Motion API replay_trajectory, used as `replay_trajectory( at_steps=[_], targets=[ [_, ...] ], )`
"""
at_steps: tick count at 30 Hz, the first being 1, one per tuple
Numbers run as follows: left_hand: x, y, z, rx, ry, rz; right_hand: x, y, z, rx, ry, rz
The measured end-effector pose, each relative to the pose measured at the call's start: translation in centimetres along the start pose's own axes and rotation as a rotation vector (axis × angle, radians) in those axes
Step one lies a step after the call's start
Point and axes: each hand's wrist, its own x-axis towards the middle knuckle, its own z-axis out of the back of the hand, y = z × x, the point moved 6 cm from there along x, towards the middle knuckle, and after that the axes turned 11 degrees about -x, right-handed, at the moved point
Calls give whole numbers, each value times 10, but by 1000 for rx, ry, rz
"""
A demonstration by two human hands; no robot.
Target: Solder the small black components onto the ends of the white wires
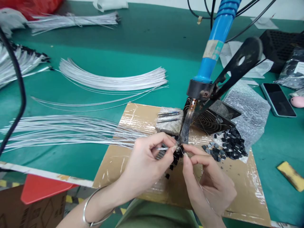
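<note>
My left hand (pixel 147 161) pinches the end of a thin silver wire (pixel 71 133) from a fanned bundle that runs off to the left. My right hand (pixel 209 183) pinches a small black part (pixel 181 150) between thumb and forefinger, and a fine strand trails down over its palm. Both fingertips meet right under the tip of a blue-handled soldering iron (pixel 213 53), which stands fixed in a black holder. All this sits over a taped cardboard sheet (pixel 237 190).
A pile of small black parts (pixel 228 145) lies on bubble wrap at the right, beside a small fan (pixel 211 120). More wire bundles (pixel 111 80) lie on the green table (pixel 142 38). A phone (pixel 277 99) and a yellow sponge (pixel 291 175) are at the right.
</note>
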Motion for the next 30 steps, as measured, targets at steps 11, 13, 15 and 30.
replay_trajectory(
  at_steps=[11, 13, 15, 30],
  targets=[
    [-2, -2, -1, -11, 7, -7, -2, -1, 0, -18, -12, 34],
    [-2, 0, -1, -7, 4, 3, -3, -2, 0, -9, 0, 24],
    [-1, 1, 0, 5, 7, 19, -3, -3, -1, -7, 16, 18],
    [-7, 11, 15, 415, 66, -155, -4, -45, 42, -24, -136, -233]
  ],
)
